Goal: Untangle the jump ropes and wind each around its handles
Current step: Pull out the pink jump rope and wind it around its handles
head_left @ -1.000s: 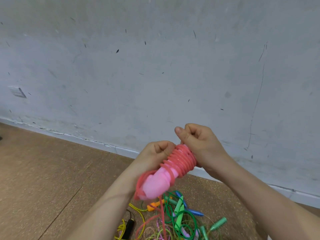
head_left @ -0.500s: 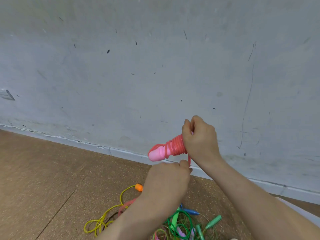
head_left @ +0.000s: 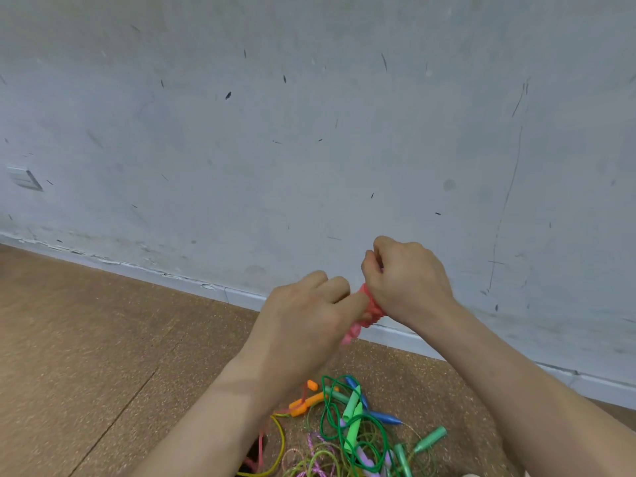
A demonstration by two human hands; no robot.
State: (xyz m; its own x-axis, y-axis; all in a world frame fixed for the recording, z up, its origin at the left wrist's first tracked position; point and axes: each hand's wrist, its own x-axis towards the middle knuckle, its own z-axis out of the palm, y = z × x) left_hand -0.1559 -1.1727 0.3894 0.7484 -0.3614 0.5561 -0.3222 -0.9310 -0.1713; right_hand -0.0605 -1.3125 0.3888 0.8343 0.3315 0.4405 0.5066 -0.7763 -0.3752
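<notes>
I hold a pink jump rope bundle [head_left: 368, 309] in the air in front of the wall, its cord coiled around the handles. My right hand [head_left: 407, 278] grips the upper end of the bundle with curled fingers. My left hand [head_left: 306, 321] covers the lower end, fingers curled on it. Most of the bundle is hidden between the two hands. A loose pink cord [head_left: 261, 445] trails down to the floor. Below lies a tangled pile of ropes [head_left: 347, 438] with green, blue, orange and purple handles.
A grey scuffed wall [head_left: 309, 149] with a white baseboard stands close ahead. The floor [head_left: 86, 356] is brown cork. A yellow cord [head_left: 278, 452] loops at the left edge of the pile. A wall socket [head_left: 24, 178] sits at the far left.
My left hand rose from below the bundle and closed over its lower end. The pink handle tip that stuck out to the left is now covered. The bundle sits a little lower.
</notes>
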